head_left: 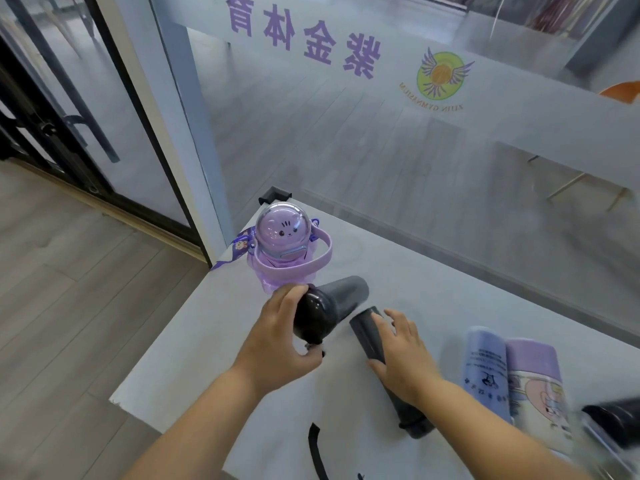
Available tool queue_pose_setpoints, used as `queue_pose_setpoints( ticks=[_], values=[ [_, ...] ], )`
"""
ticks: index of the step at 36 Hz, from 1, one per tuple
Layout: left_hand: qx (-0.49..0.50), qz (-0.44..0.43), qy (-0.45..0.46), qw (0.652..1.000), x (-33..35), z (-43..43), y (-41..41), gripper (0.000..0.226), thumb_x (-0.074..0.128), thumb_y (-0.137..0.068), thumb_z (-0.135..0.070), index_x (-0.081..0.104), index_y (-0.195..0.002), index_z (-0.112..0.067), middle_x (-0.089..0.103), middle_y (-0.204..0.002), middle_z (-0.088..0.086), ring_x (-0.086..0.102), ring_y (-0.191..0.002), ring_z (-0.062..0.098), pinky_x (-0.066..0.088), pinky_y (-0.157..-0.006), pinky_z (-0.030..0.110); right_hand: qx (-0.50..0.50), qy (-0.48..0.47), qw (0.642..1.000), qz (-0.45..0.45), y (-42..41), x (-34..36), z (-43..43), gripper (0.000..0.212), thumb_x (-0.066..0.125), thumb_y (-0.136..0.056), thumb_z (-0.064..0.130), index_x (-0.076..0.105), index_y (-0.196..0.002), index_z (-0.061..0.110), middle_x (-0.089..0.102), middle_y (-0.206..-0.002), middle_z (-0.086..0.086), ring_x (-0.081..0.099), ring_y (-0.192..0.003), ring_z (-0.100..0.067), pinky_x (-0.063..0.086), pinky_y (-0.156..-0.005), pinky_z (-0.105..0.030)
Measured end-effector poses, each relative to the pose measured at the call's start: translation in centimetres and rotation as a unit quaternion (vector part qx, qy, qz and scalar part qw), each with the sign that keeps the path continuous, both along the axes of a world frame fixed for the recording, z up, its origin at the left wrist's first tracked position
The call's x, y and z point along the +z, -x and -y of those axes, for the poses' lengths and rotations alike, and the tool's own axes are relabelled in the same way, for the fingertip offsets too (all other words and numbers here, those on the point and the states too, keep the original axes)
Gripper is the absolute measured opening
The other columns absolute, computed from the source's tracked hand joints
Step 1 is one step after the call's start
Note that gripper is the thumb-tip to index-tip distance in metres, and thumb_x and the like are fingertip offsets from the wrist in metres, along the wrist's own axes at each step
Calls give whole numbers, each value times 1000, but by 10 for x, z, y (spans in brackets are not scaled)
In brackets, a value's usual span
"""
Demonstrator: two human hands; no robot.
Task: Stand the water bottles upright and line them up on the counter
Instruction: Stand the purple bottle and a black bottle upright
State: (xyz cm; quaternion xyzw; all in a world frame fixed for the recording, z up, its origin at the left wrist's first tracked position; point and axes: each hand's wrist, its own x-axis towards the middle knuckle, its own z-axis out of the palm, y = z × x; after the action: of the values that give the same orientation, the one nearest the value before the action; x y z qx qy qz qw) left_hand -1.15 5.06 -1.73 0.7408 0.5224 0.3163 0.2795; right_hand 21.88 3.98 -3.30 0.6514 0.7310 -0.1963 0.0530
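Water bottles are all sitting on the white table (450,306), and only one is standing right now: the purple cat bottle (282,244), upright near the far left corner with its strap hanging off the edge.

My left hand (277,344) is gripping the grey bottle (343,299) by its dark cap end, fingers (294,292) curled round it. It's tilting with the base pointing away from me, touching or just beside the cat bottle. I'm guessing I'm holding it by the top so I can swing the base down next to the one that's already up and start the row there.

My right hand (401,355) is lying over the slim dark bottle (408,414), which is flat on its side just right of the grey one. The fingers are looking fairly straight with the thumb on the other side, so honestly I can't tell if that's a proper grip or just pinning it so it isn't rolling.

Further right, a blue bottle (485,362) and a cartoon bottle (533,375) are lying side by side, touching, and a black bottle (613,420) is poking in at the edge, blurry.

Table's smooth, so lying bottles are probably rolling easily. It's butting up against a frosted glass wall (381,133) with purple lettering (301,32) and a winged logo (441,76). Wood-look floor (69,306) is running along the left.
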Motion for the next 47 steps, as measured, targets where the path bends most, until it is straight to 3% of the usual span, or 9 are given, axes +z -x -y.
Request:
queue_pose_setpoints(
  ticks=[2,7,15,22,27,32,37,42,47],
  values=[
    [-9,-31,-27,999,12,-1,-4,77,71,-61,-34,40,-129,-18,47,-128,0,47,-112,18,49,-93,30,-17,6,1000,-2,-1,2,2,72,58,-90,33,18,-148,18,12,-154,-8,20,-138,-29,36,-108,-40],
    [-7,-73,-66,995,35,-5,-15,79,66,-59,-43,43,-130,-18,52,-122,1,51,-104,22,49,-87,30,-39,22,999,-8,-8,4,10,72,58,-89,34,18,-146,18,21,-148,-6,32,-129,-29,40,-101,-37],
    [-1,-59,-28,998,44,-19,-23,75,66,-65,-44,39,-133,-26,51,-126,-6,47,-112,20,47,-95,35,-74,91,993,0,-19,7,19,83,63,-86,37,11,-148,20,33,-139,-7,37,-123,-28,43,-97,-36],
    [-10,-30,-37,999,45,-20,-23,69,54,-68,-50,44,-131,-26,45,-130,-5,44,-118,12,47,-95,27,-118,211,970,18,-26,10,30,110,70,-78,30,-14,-148,29,46,-124,-13,52,-107,-29,53,-85,-37],
    [9,-40,-41,998,45,-20,-24,66,66,-70,-40,48,-131,-22,44,-130,1,48,-115,14,43,-92,23,-127,227,965,25,-26,14,36,112,69,-77,22,-16,-148,28,52,-110,-9,56,-85,-24,54,-71,-32],
    [11,-52,-40,998,46,-18,-24,65,77,-72,-31,48,-131,-22,42,-129,2,47,-113,14,41,-93,22,-156,170,973,8,-26,18,38,89,66,-72,22,12,-142,18,56,-96,-6,62,-80,-24,56,-64,-33],
    [27,-28,-46,998,46,-15,-25,62,80,-70,-26,54,-125,-17,44,-124,5,45,-109,14,43,-96,28,-188,77,979,-26,-28,32,35,51,66,-64,33,35,-102,18,54,-99,-3,64,-75,-24,58,-67,-39],
    [28,-40,-71,996,46,-11,-27,52,80,-70,-19,59,-118,-14,48,-124,4,47,-108,21,36,-95,27,-180,-51,982,-37,-30,51,30,48,66,-68,31,48,-111,20,39,-111,1,55,-87,-24,52,-76,-38],
    [22,-62,-106,992,42,-12,-28,50,79,-71,-18,60,-117,-13,54,-126,3,43,-114,24,30,-100,26,-176,-132,967,-126,-34,72,25,57,75,-66,22,53,-119,22,38,-109,7,53,-96,-22,51,-84,-34]
  ],
)
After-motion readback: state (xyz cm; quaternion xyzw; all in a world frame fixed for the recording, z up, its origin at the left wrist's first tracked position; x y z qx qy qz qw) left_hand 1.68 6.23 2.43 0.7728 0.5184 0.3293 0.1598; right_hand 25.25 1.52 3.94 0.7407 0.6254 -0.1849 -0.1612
